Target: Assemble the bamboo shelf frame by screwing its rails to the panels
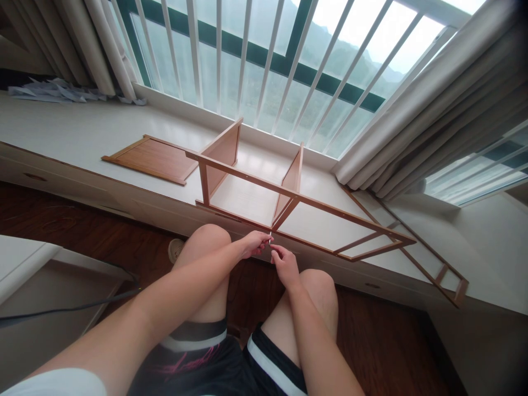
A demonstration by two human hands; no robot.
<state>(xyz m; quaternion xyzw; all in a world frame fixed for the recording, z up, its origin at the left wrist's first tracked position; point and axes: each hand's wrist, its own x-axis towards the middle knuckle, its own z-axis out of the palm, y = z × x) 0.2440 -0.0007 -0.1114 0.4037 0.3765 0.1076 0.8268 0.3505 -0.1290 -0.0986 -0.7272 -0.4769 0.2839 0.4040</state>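
Observation:
A thin silver hex key (270,238) points up at the lower rail of a brown wooden frame (243,177), where an upright panel (293,171) meets it. The fingers of my left hand (254,243) are closed around the key's shaft. My right hand (285,265) is just to the right, its fingers curled and its index fingertip at the key's lower end. Whether a screw sits in the rail is too small to make out. A second upright panel (221,154) stands in the frame's left part.
The frame rests on a white window ledge (53,126). To its left lies a flat wooden panel (152,159); to its right, a ladder-like wooden frame (447,280). Behind are white window bars (245,55) and grey curtains (416,110). A white cabinet (28,264) stands at lower left.

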